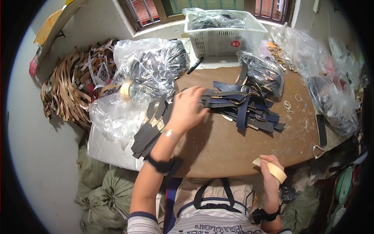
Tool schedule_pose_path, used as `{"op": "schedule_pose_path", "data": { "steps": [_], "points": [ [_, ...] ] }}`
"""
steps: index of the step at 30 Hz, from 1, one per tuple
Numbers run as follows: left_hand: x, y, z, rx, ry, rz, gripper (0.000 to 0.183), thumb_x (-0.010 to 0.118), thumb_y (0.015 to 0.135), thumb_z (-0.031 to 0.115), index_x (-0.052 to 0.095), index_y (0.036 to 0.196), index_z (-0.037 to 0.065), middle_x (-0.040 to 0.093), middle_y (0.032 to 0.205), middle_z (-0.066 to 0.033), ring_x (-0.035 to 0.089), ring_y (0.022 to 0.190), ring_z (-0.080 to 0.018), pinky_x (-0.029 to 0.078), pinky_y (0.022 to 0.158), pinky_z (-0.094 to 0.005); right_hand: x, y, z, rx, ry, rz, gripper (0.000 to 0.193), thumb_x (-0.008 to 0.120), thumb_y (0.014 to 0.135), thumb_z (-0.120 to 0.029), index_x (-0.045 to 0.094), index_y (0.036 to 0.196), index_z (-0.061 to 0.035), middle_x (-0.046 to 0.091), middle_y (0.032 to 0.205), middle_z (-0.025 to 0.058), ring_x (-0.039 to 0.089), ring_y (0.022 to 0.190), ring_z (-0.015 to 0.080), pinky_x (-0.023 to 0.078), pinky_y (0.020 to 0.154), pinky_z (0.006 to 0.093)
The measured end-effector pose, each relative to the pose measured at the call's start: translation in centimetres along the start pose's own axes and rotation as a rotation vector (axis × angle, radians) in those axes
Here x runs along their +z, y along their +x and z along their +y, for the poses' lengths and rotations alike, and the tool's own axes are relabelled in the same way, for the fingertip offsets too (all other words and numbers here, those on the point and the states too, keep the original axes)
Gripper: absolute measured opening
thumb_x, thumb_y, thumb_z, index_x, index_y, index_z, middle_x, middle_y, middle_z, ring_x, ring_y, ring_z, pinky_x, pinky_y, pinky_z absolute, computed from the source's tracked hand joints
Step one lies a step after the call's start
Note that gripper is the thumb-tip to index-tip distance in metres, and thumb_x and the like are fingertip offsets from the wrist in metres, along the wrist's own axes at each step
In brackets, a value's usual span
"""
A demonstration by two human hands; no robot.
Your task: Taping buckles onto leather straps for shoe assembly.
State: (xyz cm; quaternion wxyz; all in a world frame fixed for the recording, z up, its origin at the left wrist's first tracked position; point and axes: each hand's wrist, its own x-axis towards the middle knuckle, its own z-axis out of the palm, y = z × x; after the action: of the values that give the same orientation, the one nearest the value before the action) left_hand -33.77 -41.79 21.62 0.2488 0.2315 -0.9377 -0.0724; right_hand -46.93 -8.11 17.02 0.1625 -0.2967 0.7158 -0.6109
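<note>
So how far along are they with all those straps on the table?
Hard to say exactly. Possibly done: a neat stack of dark straps lies at the table's left edge. In hand: the left hand reaches onto the loose pile of navy straps with buckles, and the right hand holds a roll of tape. Left: that pile, plus several full plastic bags.

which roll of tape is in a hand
The tape roll near the table's front edge, gripped by the right hand; the other roll lies among the plastic bags.

a white basket point(224, 41) by the window, tan straps point(68, 91) heaped left, green sacks point(103, 187) below.
</note>
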Motion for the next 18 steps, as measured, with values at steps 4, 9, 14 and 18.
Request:
{"op": "schedule_pose_path", "data": {
  "steps": [4,9,14,18],
  "points": [
    [5.1,3.2,-0.6,0.096,0.090,-0.073,0.055,0.074,0.079,0.016,0.063,0.133,0.011,0.065,0.130,-0.0114,0.062,0.117,-0.0322,0.049,0.099,-0.0442,1.4,-1.0,-2.1,0.007,0.009,-0.095,0.029,0.069,0.084,0.005,0.073,0.113,0.0029,0.063,0.092,0.0061,0.060,0.086,0.0132,0.047,0.077,0.0247],
    [6.0,-1.4,6.2,0.049,0.182,-0.259,0.051,0.064,0.083,0.008,0.064,0.135,0.011,0.065,0.132,-0.0100,0.062,0.114,-0.0289,0.049,0.092,-0.0428,0.3,-1.4,-1.3,0.073,-0.015,-0.083,0.022,0.069,0.085,0.003,0.073,0.107,0.0021,0.064,0.090,0.0065,0.061,0.086,0.0135,0.047,0.079,0.0251],
    [3.0,-9.1,11.8,0.017,0.216,-0.167,0.057,0.069,0.089,0.014,0.056,0.145,0.011,0.054,0.143,-0.0148,0.055,0.121,-0.0318,0.045,0.093,-0.0420,-0.1,-1.2,-1.3,0.084,0.002,-0.136,0.016,0.069,0.087,0.002,0.073,0.102,0.0012,0.065,0.092,0.0053,0.061,0.086,0.0132,0.047,0.079,0.0255],
    [2.2,-8.9,9.7,-0.144,-0.036,0.008,0.056,0.073,0.089,0.018,0.056,0.142,0.009,0.058,0.133,-0.0158,0.054,0.122,-0.0370,0.044,0.098,-0.0477,-0.1,-1.2,-1.6,0.111,0.006,-0.188,0.016,0.069,0.086,0.002,0.073,0.101,0.0008,0.066,0.092,0.0052,0.062,0.086,0.0132,0.047,0.078,0.0256]
  ]
}}
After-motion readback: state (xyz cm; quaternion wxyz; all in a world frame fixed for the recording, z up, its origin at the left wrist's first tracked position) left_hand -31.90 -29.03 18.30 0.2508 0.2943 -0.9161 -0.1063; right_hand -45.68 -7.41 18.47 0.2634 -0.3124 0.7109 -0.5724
